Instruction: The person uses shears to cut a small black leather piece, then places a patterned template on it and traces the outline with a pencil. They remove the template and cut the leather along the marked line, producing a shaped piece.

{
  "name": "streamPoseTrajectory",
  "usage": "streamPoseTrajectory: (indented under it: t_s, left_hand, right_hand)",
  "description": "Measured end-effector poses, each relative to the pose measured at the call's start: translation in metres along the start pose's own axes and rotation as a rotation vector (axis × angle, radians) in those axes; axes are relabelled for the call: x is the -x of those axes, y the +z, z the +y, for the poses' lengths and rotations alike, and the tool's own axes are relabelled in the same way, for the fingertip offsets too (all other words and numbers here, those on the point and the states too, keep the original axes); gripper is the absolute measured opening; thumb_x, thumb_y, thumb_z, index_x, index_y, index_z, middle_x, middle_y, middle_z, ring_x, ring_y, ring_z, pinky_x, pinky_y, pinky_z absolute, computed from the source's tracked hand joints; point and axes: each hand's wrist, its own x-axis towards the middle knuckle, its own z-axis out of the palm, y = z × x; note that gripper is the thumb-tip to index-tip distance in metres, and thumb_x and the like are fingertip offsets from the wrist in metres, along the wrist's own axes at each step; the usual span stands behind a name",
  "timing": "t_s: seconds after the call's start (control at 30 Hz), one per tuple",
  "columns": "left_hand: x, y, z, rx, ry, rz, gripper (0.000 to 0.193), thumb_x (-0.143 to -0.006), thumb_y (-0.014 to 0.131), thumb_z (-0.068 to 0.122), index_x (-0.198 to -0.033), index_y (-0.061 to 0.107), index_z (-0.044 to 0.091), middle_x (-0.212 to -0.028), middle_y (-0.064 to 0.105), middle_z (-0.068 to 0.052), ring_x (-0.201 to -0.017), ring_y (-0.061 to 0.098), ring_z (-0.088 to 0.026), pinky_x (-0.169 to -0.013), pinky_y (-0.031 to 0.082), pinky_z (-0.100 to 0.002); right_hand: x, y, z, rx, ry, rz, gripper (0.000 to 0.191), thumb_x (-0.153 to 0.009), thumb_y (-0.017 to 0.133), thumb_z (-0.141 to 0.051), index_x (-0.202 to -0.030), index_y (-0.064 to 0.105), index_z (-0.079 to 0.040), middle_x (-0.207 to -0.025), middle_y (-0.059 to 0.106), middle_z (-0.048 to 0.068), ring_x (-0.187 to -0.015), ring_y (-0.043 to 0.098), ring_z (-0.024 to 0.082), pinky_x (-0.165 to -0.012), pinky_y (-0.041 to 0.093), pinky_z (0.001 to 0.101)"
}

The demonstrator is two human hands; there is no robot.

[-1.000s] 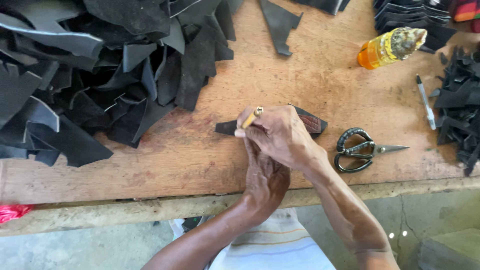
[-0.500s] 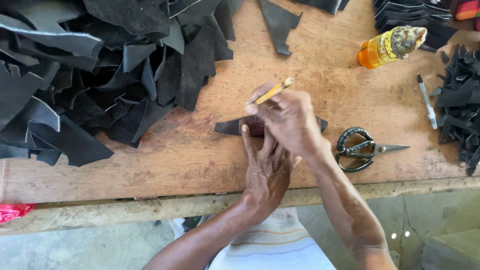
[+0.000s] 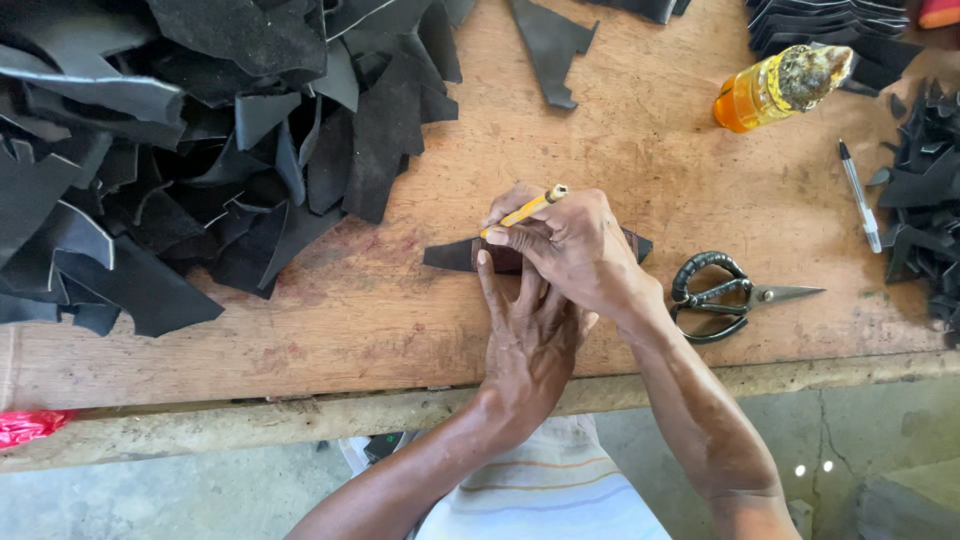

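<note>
Leather strip (image 3: pixel 452 254), small and dark, lies flat on the wooden worktop (image 3: pixel 350 310) near the front edge, and both hands are on it. Left hand (image 3: pixel 528 335) is pressed down flat, fingers stretched out over the strip, nothing in its grip. Right hand (image 3: pixel 575 248) crosses just above it, grip pinched narrow around a yellow pencil (image 3: pixel 525 209), the tip down at the strip's upper edge. Just right of the wrist, black-handled scissors (image 3: pixel 725 297) lie flat, blades pointing toward the right edge. Further back on the right, an orange bottle (image 3: pixel 775 88) lies tilted on its side, with a pen (image 3: pixel 859 194) near it. A big heap of black leather offcuts (image 3: pixel 190 150) fills the back left corner, and a smaller pile (image 3: pixel 925 200) sits along the right edge.
</note>
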Motion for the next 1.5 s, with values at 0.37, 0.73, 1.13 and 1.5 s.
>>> streamPoseTrajectory:
  t_s: [0.37,0.73,1.13,1.5]
  left_hand:
    - [-0.001,-0.001,0.002,-0.114,-0.108,0.243,0.069,-0.101,0.05,0.05,-0.158,0.037,0.013,-0.153,0.035,-0.017,-0.143,0.028,-0.038,-0.113,0.02,-0.078]
    - [-0.005,-0.004,0.001,-0.049,-0.116,0.241,0.074,-0.098,0.054,0.052,-0.158,0.038,0.014,-0.155,0.033,-0.013,-0.142,0.029,-0.037,-0.114,0.019,-0.078]
    - [-0.007,0.0,0.004,-0.079,-0.107,0.19,0.075,-0.097,0.052,0.055,-0.159,0.037,0.015,-0.157,0.028,-0.013,-0.142,0.027,-0.037,-0.113,0.018,-0.079]
    - [-0.007,0.008,0.003,-0.033,-0.054,0.072,0.066,-0.098,0.046,0.05,-0.153,0.041,0.015,-0.162,0.022,-0.012,-0.149,0.014,-0.043,-0.109,0.007,-0.084]
  right_hand:
    - [0.022,-0.038,0.028,-0.044,0.172,0.083,0.01,-0.094,0.077,-0.009,-0.101,0.074,-0.002,-0.092,0.076,0.002,-0.085,0.068,0.006,-0.072,0.057,0.0236]
    - [0.028,-0.05,0.033,0.009,0.209,0.115,0.011,-0.093,0.076,-0.008,-0.102,0.074,-0.001,-0.095,0.077,0.002,-0.085,0.07,0.005,-0.074,0.059,0.0217]
    - [0.031,-0.053,0.035,0.047,0.13,0.127,0.01,-0.094,0.076,-0.006,-0.103,0.072,-0.002,-0.093,0.076,0.003,-0.083,0.068,0.006,-0.072,0.057,0.0221]
    - [-0.004,-0.021,0.013,0.131,-0.116,-0.052,0.011,-0.095,0.074,-0.014,-0.105,0.074,-0.008,-0.091,0.078,0.007,-0.075,0.074,0.014,-0.063,0.059,0.0296]
